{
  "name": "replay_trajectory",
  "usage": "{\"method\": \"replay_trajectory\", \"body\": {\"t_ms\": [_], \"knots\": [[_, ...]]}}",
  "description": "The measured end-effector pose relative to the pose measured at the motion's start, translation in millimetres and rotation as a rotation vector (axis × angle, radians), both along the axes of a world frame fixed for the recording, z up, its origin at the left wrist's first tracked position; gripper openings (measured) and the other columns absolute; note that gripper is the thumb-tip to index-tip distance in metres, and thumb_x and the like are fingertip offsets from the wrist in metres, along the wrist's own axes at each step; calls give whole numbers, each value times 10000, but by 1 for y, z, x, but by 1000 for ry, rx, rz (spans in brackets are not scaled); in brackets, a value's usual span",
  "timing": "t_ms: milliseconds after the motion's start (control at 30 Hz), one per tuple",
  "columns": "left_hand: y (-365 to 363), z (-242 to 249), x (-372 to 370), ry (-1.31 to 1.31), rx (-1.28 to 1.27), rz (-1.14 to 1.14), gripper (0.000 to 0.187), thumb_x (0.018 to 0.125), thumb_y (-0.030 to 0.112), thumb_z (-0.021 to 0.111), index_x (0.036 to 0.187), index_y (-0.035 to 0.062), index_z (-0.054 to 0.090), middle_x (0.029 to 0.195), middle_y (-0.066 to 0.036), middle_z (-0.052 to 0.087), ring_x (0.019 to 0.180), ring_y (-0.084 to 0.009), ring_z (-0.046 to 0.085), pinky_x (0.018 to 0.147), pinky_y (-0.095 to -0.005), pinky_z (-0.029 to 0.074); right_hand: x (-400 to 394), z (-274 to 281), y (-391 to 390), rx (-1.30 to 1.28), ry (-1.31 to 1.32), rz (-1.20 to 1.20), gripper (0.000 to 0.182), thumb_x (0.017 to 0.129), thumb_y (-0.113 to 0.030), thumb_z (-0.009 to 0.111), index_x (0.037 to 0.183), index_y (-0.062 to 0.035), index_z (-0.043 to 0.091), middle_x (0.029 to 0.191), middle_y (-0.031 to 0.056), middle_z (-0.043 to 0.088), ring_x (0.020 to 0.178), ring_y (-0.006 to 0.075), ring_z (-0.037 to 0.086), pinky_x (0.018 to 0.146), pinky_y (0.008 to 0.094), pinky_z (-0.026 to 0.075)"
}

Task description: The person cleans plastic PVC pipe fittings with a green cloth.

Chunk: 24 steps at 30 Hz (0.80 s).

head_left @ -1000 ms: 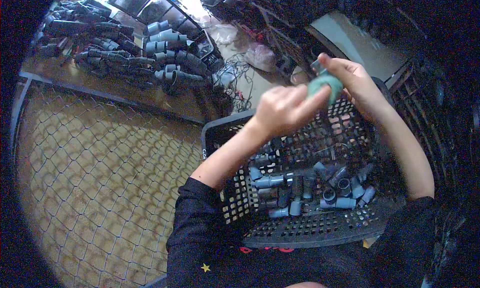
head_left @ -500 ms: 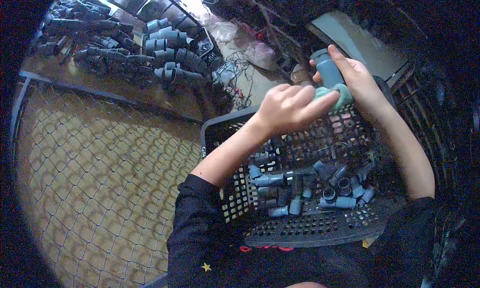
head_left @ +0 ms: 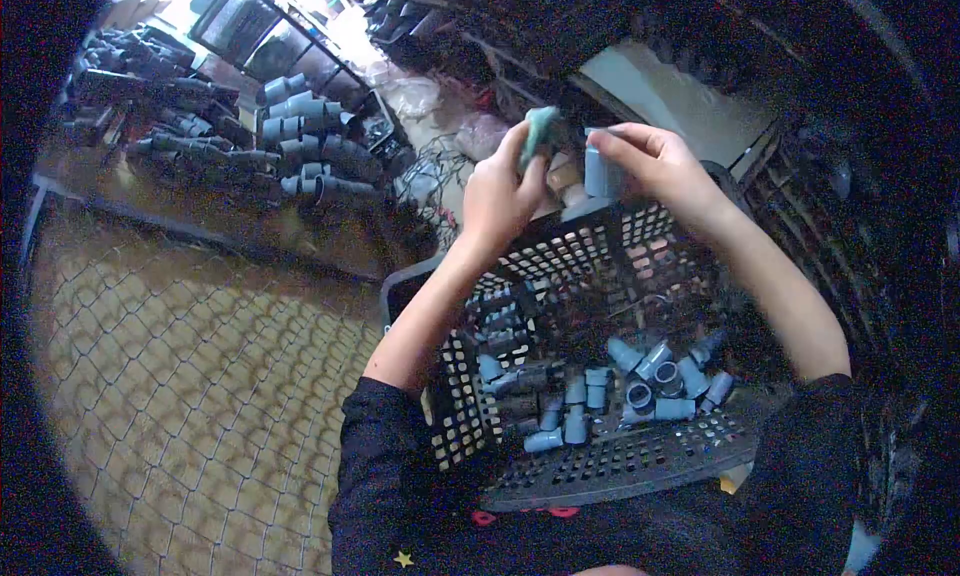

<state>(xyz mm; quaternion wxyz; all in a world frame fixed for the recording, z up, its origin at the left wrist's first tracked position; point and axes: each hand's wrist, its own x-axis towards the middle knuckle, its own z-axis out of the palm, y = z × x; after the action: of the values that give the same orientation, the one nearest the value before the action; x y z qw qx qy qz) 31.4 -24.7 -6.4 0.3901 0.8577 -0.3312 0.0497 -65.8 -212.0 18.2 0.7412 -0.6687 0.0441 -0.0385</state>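
My left hand (head_left: 503, 191) is raised above the far left part of the black basket, its fingers closed on a green cloth (head_left: 538, 134). To the right of it, my right hand (head_left: 655, 161) grips a blue-grey pipe fitting (head_left: 600, 169) that stands roughly upright over the basket's far rim. The cloth and the fitting are apart. Below both hands, the black perforated basket (head_left: 620, 481) holds several loose blue-grey fittings (head_left: 675, 408) on its bottom.
Stacks of grey fittings (head_left: 310, 126) lie at the back left. A wire mesh (head_left: 200, 376) covers the left side. Plastic bags (head_left: 485, 134) and tangled cords are beyond the basket. A pale board (head_left: 660, 91) leans at the back right.
My left hand has pulled the cloth off the fitting and lifted it up and left. My right hand has shifted left with the fitting. The view has also moved slightly.
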Motion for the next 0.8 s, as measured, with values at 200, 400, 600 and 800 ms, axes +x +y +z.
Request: {"method": "replay_trajectory", "body": {"t_ms": [200,400,600,800], "knots": [[-10,-12,3,161,321,-77,402,886,298,548,1241,109,546,952,-260,656,896,-426,632,803,-509,495,51,-35,-48,-924,-293,-621,434,847,-362,687,1111,-20,638,1016,201,672,953,322,653,833,411,499],[-9,-15,3,108,314,-61,405,888,307,550,1237,101,547,967,-241,662,890,-420,635,790,-502,502,99,-47,-137,-874,695,-679,521,903,-350,558,1270,15,508,1234,231,570,1095,367,560,944,471,416],[-7,-10,1,139,307,-29,391,881,292,557,1224,103,555,913,-248,663,856,-420,640,763,-506,504,104,-54,-163,-965,753,-771,503,891,-320,555,1261,17,508,1236,241,551,1101,378,540,949,479,403],[-1,-13,3,110,304,-8,389,883,300,558,1217,99,561,907,-242,669,846,-420,644,763,-502,509,109,-55,-171,-974,729,-833,486,879,-289,551,1252,19,507,1237,250,532,1106,388,520,953,487,390]]}}
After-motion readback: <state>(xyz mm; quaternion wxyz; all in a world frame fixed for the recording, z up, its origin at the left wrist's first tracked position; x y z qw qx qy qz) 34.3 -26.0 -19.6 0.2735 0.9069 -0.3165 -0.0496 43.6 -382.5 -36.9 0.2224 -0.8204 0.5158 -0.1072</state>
